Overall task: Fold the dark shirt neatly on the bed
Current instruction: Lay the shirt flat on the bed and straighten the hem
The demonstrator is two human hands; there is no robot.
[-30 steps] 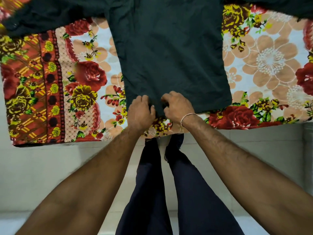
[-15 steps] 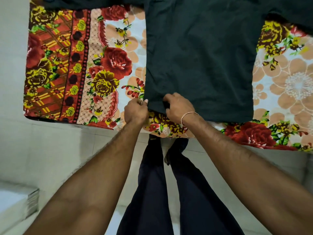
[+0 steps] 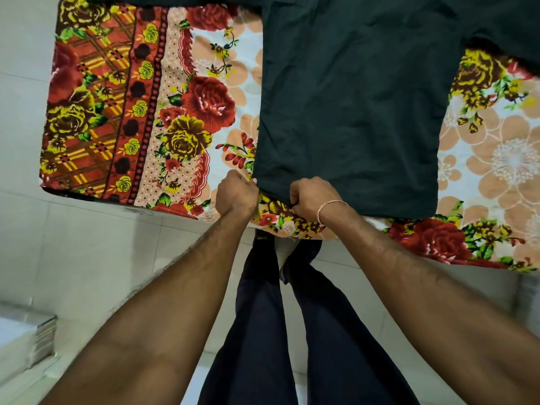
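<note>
Dark shirt (image 3: 350,106) lies spread flat on the bed (image 3: 187,118), body smooth, hem along the bed's near edge, sleeves running out of view at the far side. Your left hand (image 3: 235,194) pinches the hem's left corner; your right hand (image 3: 312,198) pinches the hem just beside it, fingers curled into the cloth. Step in hand, by my reading: gripping the left side to begin the first fold. Next move calls for lifting that edge evenly and carrying it across the shirt's body, keeping the hem aligned.
</note>
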